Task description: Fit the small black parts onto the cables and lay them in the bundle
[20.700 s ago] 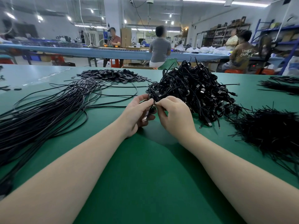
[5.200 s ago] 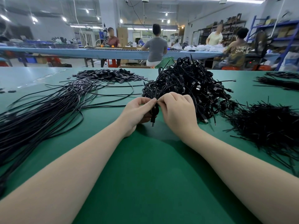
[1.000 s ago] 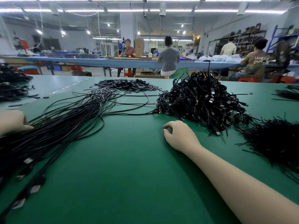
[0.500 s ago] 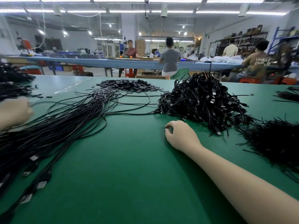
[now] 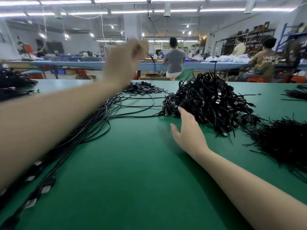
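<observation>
1. The left hand (image 5: 123, 62) is raised above the desk (image 5: 132, 171) and blurred; its fingers look pinched on a cable (image 5: 152, 59), though I cannot tell for sure.
2. The right hand (image 5: 187, 131) lies spread, gripping nothing, fingertips touching the bundle (image 5: 209, 100) mid-desk.
3. Loose cables (image 5: 93, 120) fan toward the left edge.
4. Black parts (image 5: 144, 89) sit heaped near the far edge.
5. Ties (image 5: 285, 138) lie by the right edge.
</observation>
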Demonstrator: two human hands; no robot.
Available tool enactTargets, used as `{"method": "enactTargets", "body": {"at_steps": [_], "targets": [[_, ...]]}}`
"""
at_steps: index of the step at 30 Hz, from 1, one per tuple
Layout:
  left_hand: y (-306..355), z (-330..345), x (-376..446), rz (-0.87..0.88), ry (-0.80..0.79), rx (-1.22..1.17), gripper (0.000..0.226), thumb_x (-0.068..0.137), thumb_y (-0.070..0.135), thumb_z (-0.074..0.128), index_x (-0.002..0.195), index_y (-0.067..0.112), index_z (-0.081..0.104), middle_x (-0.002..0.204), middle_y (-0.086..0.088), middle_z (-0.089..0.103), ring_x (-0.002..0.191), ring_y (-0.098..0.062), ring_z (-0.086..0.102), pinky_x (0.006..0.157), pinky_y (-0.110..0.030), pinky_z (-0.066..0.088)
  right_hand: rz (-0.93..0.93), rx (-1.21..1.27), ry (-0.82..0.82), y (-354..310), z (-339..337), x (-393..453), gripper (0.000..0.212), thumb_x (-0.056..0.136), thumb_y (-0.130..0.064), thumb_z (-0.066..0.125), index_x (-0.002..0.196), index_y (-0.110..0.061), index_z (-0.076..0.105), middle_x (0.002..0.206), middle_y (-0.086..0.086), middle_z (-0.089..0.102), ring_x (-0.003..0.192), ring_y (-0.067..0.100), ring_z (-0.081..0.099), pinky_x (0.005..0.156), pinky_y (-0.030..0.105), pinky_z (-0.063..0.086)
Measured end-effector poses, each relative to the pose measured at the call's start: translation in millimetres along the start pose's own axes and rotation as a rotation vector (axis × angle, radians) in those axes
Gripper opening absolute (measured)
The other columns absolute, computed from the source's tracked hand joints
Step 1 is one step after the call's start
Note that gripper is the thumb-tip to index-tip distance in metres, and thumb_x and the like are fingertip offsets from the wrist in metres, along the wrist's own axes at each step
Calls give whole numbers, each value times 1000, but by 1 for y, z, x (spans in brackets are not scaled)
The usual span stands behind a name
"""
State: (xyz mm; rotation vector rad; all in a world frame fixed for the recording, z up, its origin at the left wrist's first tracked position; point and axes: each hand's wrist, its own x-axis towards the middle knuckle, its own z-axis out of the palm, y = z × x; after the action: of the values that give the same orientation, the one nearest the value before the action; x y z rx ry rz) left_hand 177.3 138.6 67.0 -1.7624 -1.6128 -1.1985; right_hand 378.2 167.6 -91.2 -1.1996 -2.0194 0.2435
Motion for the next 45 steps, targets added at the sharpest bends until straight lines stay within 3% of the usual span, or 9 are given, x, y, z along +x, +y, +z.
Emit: {"method": "enactTargets", "body": {"at_steps": [4,7,11,14,16,23,31,36,45], "targets": [[67,79,-87,186,-235,-12,18,95,26,53,97,13,65,86,-8,69,82,-29,61,78,-43,44,-156,182,255,2,-7,-1,55,86,-11,60,138,-10,41,137,8,49,128,22,44,105,30,35],[76,110,-108,-42,-225,-351,6,95,20,53,98,16,56,86,3,66,87,-23,61,75,-37,43,-57,339,204,6,-10,2,28,88,-11,55,115,-18,54,101,-6,61,95,16,58,75,25,44],[61,117,-110,-154,-250,-666,15,91,21,61,95,30,51,87,21,61,88,1,61,75,-19,47,-1,378,202,8,-8,10,20,92,-8,45,104,-20,57,95,-10,57,89,9,53,72,5,38],[46,114,-110,-274,-449,-797,10,90,19,65,88,26,59,78,13,67,57,-1,59,58,-16,48,193,507,294,10,-10,16,27,91,-4,36,92,-19,58,88,-1,59,85,16,57,74,28,48],[35,110,-111,-355,-635,-835,7,89,18,68,85,19,63,65,8,68,44,-3,52,46,-15,44,324,568,431,17,-14,20,30,87,-2,35,81,-23,55,70,-3,54,59,1,52,57,21,42],[5,96,-103,-560,-671,-944,8,79,18,77,86,22,74,70,7,70,58,-5,62,53,-17,50,446,559,642,26,-21,24,29,86,-8,35,76,-31,49,91,7,58,69,18,46,61,31,36],[-9,83,-83,-1044,-95,-1820,26,67,15,76,91,16,67,79,3,72,63,-3,64,59,-14,54,156,273,260,24,-14,14,10,93,-39,48,90,-32,56,59,-12,47,52,4,42,51,30,36],[6,100,-92,-1119,-357,-1465,29,99,38,46,101,17,66,87,3,73,73,-11,60,64,-20,49,-86,209,156,11,-7,9,20,98,-35,45,93,-25,62,59,-10,50,56,6,43,54,29,32],[-1,50,-52,-1018,-351,-1890,56,104,41,24,65,20,58,51,9,50,43,-7,48,44,-16,39,-44,8,-144,16,1,10,21,93,-42,52,91,-34,71,50,-15,52,44,4,42,46,24,27]]}}
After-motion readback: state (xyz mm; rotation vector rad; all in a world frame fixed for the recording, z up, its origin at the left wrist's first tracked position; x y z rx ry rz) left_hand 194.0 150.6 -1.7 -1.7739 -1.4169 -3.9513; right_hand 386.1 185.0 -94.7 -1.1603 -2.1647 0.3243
